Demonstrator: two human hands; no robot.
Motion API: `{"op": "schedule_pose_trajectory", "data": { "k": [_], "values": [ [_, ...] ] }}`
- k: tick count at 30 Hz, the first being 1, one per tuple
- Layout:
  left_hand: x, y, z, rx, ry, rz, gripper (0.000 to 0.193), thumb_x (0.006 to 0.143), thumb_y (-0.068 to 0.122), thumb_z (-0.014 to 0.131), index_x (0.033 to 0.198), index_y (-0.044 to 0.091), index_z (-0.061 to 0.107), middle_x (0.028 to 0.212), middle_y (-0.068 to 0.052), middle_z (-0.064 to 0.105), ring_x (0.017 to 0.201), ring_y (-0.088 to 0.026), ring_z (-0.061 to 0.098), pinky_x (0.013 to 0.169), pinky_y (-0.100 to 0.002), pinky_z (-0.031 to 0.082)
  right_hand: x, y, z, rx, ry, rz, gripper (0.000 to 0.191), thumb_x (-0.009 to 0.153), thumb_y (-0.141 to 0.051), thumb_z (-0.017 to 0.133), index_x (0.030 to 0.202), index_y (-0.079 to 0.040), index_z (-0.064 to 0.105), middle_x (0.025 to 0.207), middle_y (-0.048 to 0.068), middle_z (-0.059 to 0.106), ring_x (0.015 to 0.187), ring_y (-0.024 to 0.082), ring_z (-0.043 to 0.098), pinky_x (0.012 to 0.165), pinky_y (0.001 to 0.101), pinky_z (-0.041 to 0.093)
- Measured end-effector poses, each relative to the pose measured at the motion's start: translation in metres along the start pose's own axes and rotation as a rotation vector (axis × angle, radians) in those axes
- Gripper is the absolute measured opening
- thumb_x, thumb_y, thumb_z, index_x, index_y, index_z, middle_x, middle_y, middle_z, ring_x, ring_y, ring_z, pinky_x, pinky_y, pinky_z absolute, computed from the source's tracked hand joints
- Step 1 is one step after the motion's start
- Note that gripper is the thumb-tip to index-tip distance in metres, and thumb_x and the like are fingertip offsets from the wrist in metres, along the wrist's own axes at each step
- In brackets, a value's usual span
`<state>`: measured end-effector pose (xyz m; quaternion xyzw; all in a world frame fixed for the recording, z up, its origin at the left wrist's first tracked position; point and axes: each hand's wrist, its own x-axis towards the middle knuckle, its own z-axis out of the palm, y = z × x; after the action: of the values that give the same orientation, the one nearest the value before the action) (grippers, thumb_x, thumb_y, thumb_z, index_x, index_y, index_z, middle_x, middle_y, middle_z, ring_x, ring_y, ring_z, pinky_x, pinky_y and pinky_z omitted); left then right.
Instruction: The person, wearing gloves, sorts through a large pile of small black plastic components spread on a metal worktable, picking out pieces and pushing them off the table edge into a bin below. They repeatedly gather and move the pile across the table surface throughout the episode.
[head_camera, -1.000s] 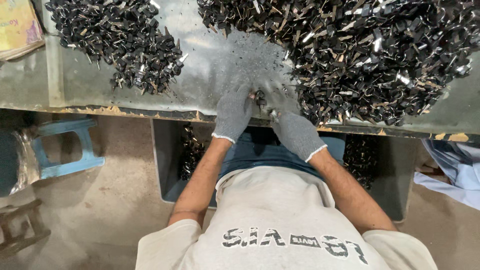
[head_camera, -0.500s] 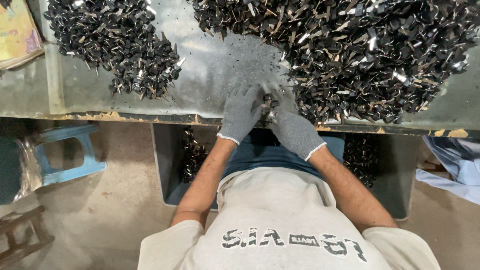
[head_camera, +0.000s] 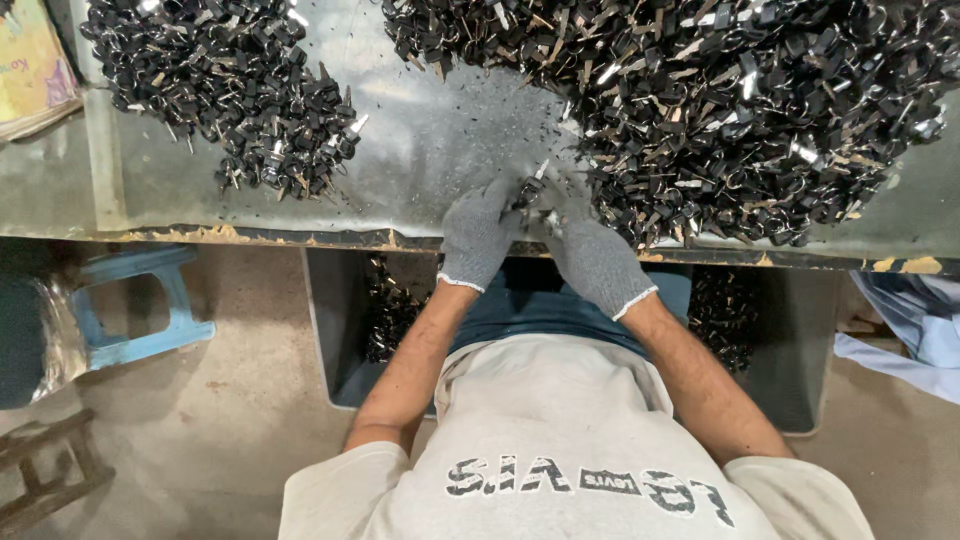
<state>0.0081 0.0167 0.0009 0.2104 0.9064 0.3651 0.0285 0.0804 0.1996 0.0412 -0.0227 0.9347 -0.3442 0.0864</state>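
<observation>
Both my hands wear grey knit gloves and meet at the front edge of a metal table (head_camera: 430, 140). My left hand (head_camera: 475, 235) and my right hand (head_camera: 592, 258) pinch one small black-and-silver key-like part (head_camera: 530, 190) between their fingertips, its metal blade pointing up. A big heap of the same parts (head_camera: 740, 100) lies just right of my hands and touches my right fingers. A smaller heap (head_camera: 255, 95) lies on the table to the left, apart from my hands.
Dark bins (head_camera: 340, 330) holding more parts stand under the table on either side of my legs. A blue stool (head_camera: 140, 310) stands on the floor at left. A coloured booklet (head_camera: 30, 70) lies at the table's left end. Cloth (head_camera: 910, 330) lies at right.
My fingers have closed together around one part picked from the edge of the big heap; before, they were spread on the table among the parts. The heaps have not moved.
</observation>
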Motion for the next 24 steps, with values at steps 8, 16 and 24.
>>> {"op": "schedule_pose_trajectory", "data": {
  "k": [8, 16, 24],
  "values": [
    [-0.001, -0.017, 0.011, 0.166, -0.039, 0.222, 0.014, 0.088, 0.015, 0.07, 0.101, 0.011, 0.069, 0.093, -0.011, 0.069, 0.094, -0.034, 0.067, 0.088, -0.048, 0.052, 0.022, -0.005, 0.027, -0.279, -0.074, 0.162, 0.042, 0.102, -0.018, 0.054, 0.139, 0.002, 0.057, 0.144, 0.027, 0.056, 0.141, 0.042, 0.051, 0.116, 0.0495, 0.046],
    [-0.005, -0.014, 0.011, 0.098, 0.085, 0.296, 0.036, 0.084, 0.007, 0.067, 0.12, 0.005, 0.066, 0.096, -0.013, 0.066, 0.094, -0.035, 0.064, 0.087, -0.048, 0.05, 0.015, -0.018, 0.007, -0.221, 0.015, -0.012, 0.062, 0.101, -0.015, 0.053, 0.159, 0.001, 0.037, 0.144, 0.029, 0.055, 0.137, 0.043, 0.05, 0.117, 0.0518, 0.04],
    [-0.02, 0.0, 0.011, 0.041, 0.108, 0.217, 0.042, 0.084, 0.005, 0.067, 0.125, 0.001, 0.064, 0.102, -0.016, 0.066, 0.099, -0.036, 0.063, 0.09, -0.049, 0.05, 0.026, 0.0, 0.014, -0.459, 0.26, -0.423, 0.029, 0.087, -0.026, 0.061, 0.114, -0.016, 0.054, 0.144, 0.028, 0.063, 0.138, 0.042, 0.052, 0.119, 0.0502, 0.031]
  ]
}}
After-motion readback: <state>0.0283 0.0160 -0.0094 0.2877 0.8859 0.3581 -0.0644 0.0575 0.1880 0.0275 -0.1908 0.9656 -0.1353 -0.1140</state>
